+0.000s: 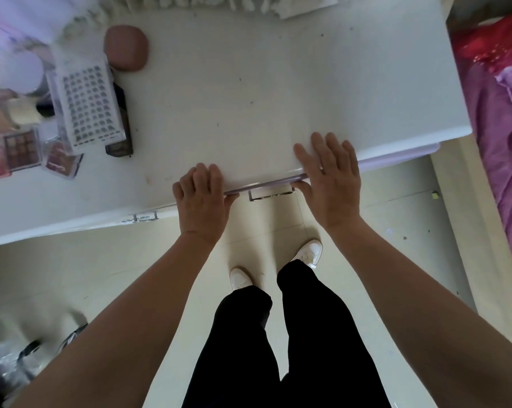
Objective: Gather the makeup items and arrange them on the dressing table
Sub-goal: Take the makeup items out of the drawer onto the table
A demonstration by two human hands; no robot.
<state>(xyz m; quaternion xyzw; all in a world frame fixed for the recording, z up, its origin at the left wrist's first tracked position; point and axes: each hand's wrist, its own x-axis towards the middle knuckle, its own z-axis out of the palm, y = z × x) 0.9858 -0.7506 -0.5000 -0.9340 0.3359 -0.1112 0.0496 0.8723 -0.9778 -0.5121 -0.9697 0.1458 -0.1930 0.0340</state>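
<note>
A white dressing table [249, 92] fills the upper half of the view. At its left end lie the makeup items: a brown rounded case [126, 48], a clear box of false nails [87, 106], an eyeshadow palette [21, 148], a blush compact [61, 160] and a dark flat box [122, 125]. My left hand [203, 198] has its fingers curled over the table's front edge, above a lilac drawer front [266, 184]. My right hand [329, 178] lies flat with spread fingers on the tabletop, its thumb down at the drawer front near the metal handle [271, 194].
A second handle [140, 217] shows on the drawer further left. A bed with pink and purple bedding [502, 113] stands close on the right. Pale floor tiles [101, 275], my legs and white shoes are below. Blurred bottles [22, 113] crowd the table's far left.
</note>
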